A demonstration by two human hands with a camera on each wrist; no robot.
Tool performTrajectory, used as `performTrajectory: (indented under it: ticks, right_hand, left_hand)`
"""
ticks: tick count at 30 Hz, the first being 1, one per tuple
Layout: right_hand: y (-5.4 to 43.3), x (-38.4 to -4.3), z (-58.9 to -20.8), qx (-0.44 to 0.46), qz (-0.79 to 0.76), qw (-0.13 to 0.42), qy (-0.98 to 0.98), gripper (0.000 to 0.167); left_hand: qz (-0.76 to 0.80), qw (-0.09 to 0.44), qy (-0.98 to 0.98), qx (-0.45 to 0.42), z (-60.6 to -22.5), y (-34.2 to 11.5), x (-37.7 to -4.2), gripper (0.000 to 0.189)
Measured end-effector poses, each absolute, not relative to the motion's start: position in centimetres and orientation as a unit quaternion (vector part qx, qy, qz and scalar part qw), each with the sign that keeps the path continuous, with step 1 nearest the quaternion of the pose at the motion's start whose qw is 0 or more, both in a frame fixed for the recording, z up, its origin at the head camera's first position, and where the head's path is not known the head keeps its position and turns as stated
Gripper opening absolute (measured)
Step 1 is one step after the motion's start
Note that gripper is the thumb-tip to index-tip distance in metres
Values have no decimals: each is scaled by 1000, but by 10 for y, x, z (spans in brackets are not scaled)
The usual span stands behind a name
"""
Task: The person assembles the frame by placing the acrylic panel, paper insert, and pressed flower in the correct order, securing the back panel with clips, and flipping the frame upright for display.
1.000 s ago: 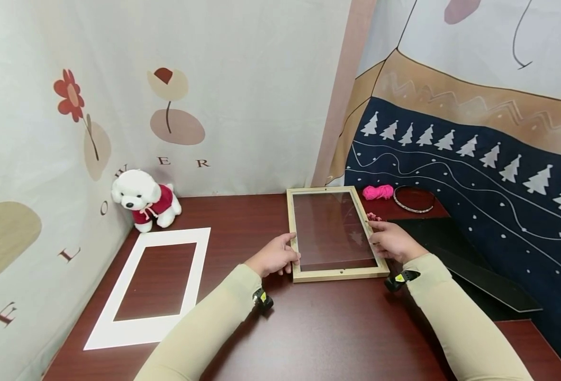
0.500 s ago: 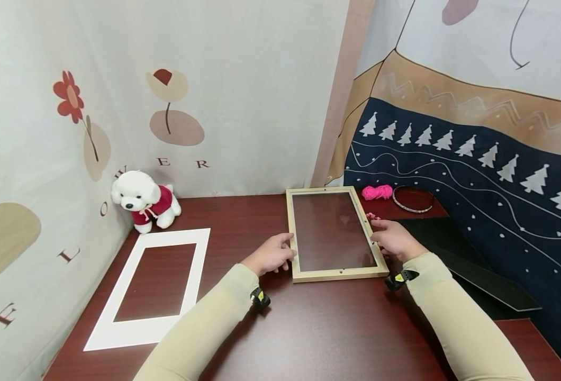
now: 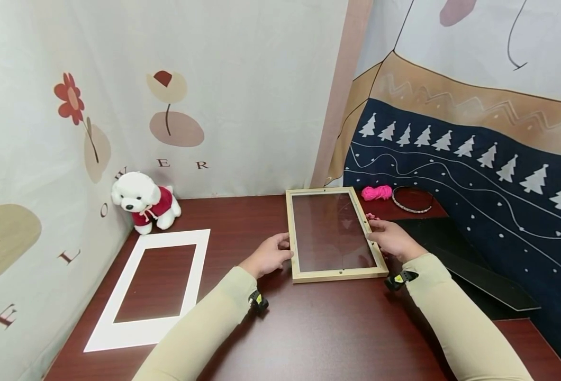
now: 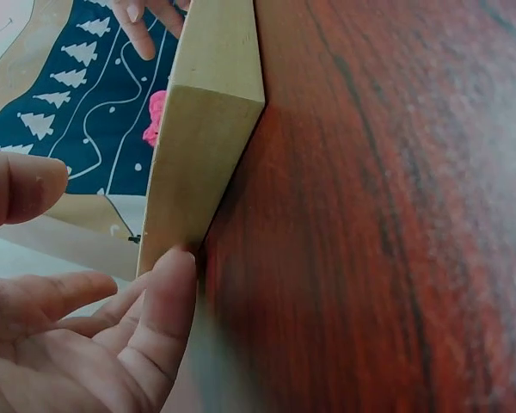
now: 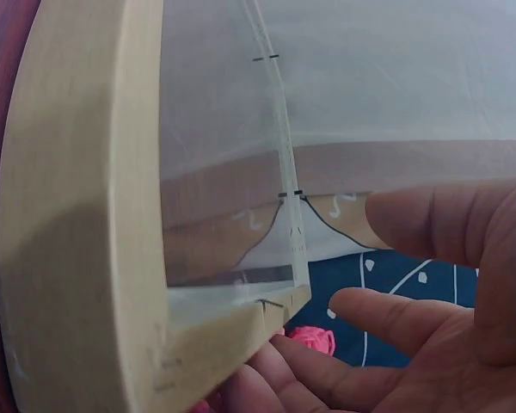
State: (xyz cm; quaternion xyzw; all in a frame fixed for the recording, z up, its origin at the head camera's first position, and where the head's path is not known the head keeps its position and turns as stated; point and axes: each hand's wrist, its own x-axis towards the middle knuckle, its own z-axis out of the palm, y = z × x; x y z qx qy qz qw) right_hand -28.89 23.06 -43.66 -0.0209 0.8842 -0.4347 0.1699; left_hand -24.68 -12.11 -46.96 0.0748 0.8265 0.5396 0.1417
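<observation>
A light wooden picture frame (image 3: 337,274) lies on the dark red table (image 3: 318,333), with a clear, reflective pane (image 3: 330,227) inside its border. My left hand (image 3: 267,255) is at the frame's left side. In the left wrist view one fingertip touches the wood's outer face, while the thumb (image 4: 26,185) stands away from it. At the right side is my right hand (image 3: 396,241); in the right wrist view its lower fingers (image 5: 267,383) meet the outer edge, with thumb and index finger spread apart. Neither hand grips the frame.
A white mat board (image 3: 137,332) with a rectangular opening lies at the left. Behind it stands a plush dog (image 3: 139,196). Black boards (image 3: 480,275) lie right of the frame. Pink yarn (image 3: 377,192) and a thin hoop (image 3: 411,210) are at the back right.
The pane's near edge, visible inside the frame a second ago, now lies at the near border. My left hand has shifted slightly left, and its fingers have drawn back from over the wood.
</observation>
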Motion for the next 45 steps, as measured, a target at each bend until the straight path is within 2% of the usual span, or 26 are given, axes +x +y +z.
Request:
performTrajectory:
  ticks: [27, 45]
  right_hand:
    - [209, -285, -447, -89, -459, 202, 861, 66]
    - [182, -281, -460, -131, -460, 169, 862, 75]
  left_hand:
    - [559, 143, 815, 48, -468, -163, -233, 70]
    - [547, 137, 825, 34, -464, -198, -226, 69]
